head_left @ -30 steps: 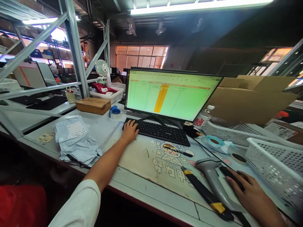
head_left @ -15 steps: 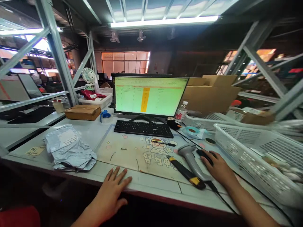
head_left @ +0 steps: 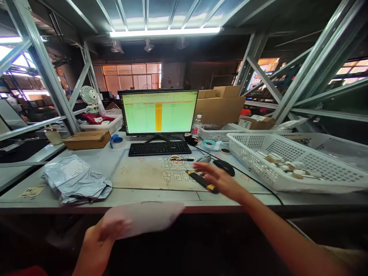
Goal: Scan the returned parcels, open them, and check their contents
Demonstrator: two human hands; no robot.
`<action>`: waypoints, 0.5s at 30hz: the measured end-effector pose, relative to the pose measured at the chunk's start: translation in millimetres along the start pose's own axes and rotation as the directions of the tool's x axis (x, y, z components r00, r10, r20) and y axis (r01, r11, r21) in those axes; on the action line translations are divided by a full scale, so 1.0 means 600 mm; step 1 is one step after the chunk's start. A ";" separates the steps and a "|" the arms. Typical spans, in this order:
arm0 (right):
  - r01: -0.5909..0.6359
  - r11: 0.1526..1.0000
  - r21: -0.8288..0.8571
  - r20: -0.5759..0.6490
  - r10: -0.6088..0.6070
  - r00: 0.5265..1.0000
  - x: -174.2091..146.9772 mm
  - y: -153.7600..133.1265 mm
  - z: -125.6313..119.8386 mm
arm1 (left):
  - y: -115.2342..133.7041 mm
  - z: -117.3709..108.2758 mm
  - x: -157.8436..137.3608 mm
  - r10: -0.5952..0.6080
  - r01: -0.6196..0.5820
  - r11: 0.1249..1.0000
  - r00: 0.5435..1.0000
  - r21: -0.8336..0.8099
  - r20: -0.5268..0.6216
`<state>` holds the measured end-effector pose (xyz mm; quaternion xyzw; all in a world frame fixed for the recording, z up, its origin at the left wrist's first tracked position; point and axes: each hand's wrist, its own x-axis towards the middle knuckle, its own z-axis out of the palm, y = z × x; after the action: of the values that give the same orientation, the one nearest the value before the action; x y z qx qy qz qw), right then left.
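My left hand is closed on the left end of a pale, translucent packet, like a plastic bag, in front of the desk edge. The packet is smeared by motion. My right hand hovers over the desk mat with its fingers stretched out. It covers most of the grey barcode scanner; whether it touches the scanner I cannot tell. Beside the fingers lies a black and yellow utility knife. A black mouse sits just beyond the hand.
A monitor and black keyboard stand at the back. On the left lie a grey mailer bag and a brown box. A white basket with small items sits right. Metal rack posts flank the desk.
My left hand has left the desk edge and now holds the pale packet. My right hand has left the mouse and moved over the scanner. The view has turned right.
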<state>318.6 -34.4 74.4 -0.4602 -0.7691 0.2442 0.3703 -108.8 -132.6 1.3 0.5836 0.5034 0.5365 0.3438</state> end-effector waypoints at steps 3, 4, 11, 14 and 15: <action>0.030 0.968 0.250 0.315 -0.111 0.943 -0.036 -0.099 0.105 | 0.032 0.008 -0.012 -0.265 0.250 0.937 0.964 -0.246 -0.032; -0.004 0.956 0.293 0.379 -0.113 0.919 -0.044 -0.120 0.131 | 0.042 0.003 -0.010 -0.317 0.297 0.907 0.948 -0.299 -0.022; -0.103 0.981 0.165 -0.033 0.110 0.993 -0.020 -0.081 0.089 | 0.078 -0.090 0.019 -0.316 0.256 0.851 0.947 -0.459 -0.058; -0.148 0.956 -0.254 -0.348 0.053 0.936 0.024 0.027 0.016 | 0.081 -0.166 -0.009 -0.290 0.186 0.859 0.945 -0.477 -0.153; -0.180 0.917 -0.357 -0.405 0.022 0.914 0.036 0.069 -0.008 | 0.086 -0.197 -0.025 -0.278 0.147 0.867 0.936 -0.477 -0.217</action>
<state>337.5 3.9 55.1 -0.6034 -0.6866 0.0095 0.4055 -211.3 -176.4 68.1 0.3464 0.4691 0.6739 0.4536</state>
